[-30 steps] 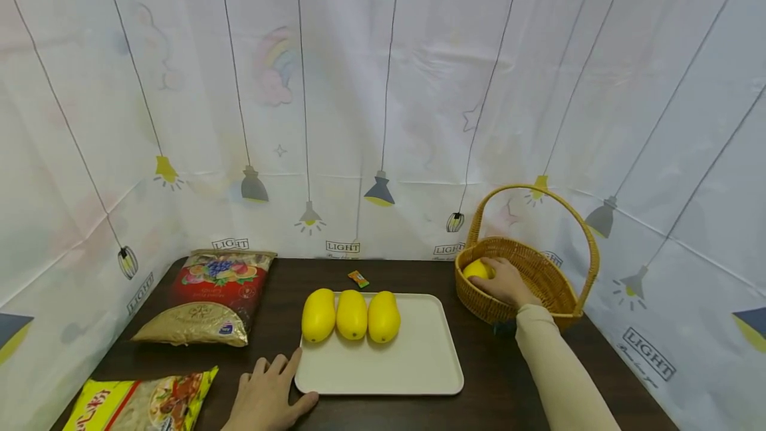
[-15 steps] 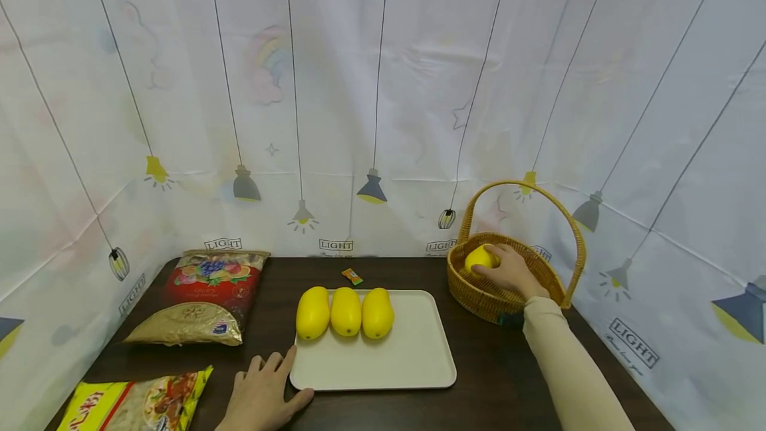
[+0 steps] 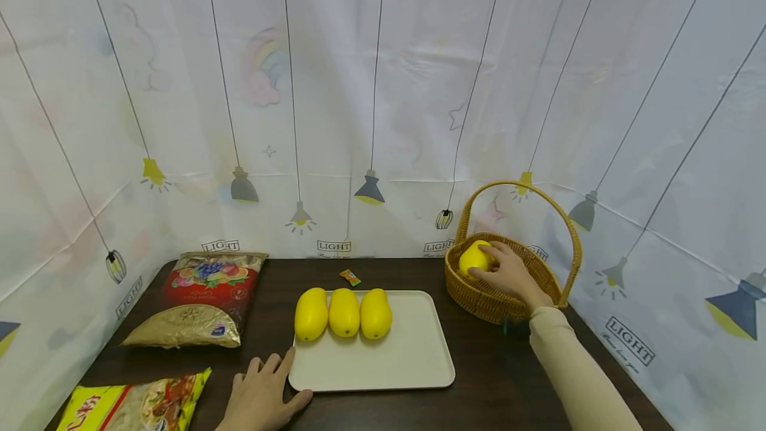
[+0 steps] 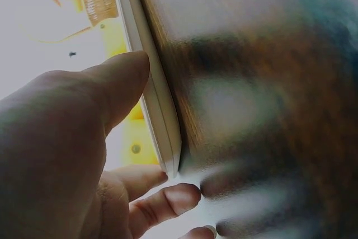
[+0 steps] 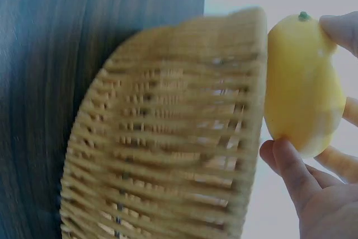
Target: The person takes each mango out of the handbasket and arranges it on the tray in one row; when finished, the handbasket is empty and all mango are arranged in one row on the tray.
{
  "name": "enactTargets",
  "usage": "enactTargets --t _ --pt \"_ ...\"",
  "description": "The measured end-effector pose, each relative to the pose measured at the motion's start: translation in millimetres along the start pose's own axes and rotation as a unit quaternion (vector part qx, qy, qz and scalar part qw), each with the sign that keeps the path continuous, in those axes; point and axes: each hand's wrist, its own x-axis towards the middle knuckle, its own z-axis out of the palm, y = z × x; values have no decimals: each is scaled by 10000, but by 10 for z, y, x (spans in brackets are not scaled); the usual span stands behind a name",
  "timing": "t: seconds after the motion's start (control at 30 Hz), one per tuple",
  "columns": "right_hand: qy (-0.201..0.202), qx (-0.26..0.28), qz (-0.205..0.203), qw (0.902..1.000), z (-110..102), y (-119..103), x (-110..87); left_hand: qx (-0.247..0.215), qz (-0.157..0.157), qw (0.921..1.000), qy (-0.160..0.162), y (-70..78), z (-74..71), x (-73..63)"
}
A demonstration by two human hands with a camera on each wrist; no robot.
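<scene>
My right hand holds a yellow mango just over the left part of the wicker basket. In the right wrist view the thumb and fingers grip the mango at both ends, its green stem end showing, beside the basket's rim. Three more yellow mangoes lie side by side at the back left of the cream tray. My left hand rests at the tray's near left corner, fingers spread. In the left wrist view its thumb touches the tray's edge.
A red and gold candy bag lies at the back left of the dark table. Nearer sits a yellow food packet. One small orange and green wrapped candy lies behind the tray. The basket's tall handle arches upward.
My right hand has lifted the mango up from inside the basket to about its rim. The left hand stays at the tray's corner. The head view has shifted slightly.
</scene>
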Motion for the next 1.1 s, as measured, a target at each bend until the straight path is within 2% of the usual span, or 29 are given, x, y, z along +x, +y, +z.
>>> enactTargets --t 0.33,0.63,0.93,1.1 --pt "77 404 -822 9958 98 -391 -179 -64 -55 10000 -52 3 1 -10" --pt "-108 651 -1588 9851 344 -667 -298 -20 -10 10000 3 6 -17 -11" --pt "-698 895 -1536 9816 645 -743 -390 38 140 9998 128 -6 -20 2" --pt "-1003 837 -1533 9795 807 -769 -406 53 104 9999 60 -18 2 7"
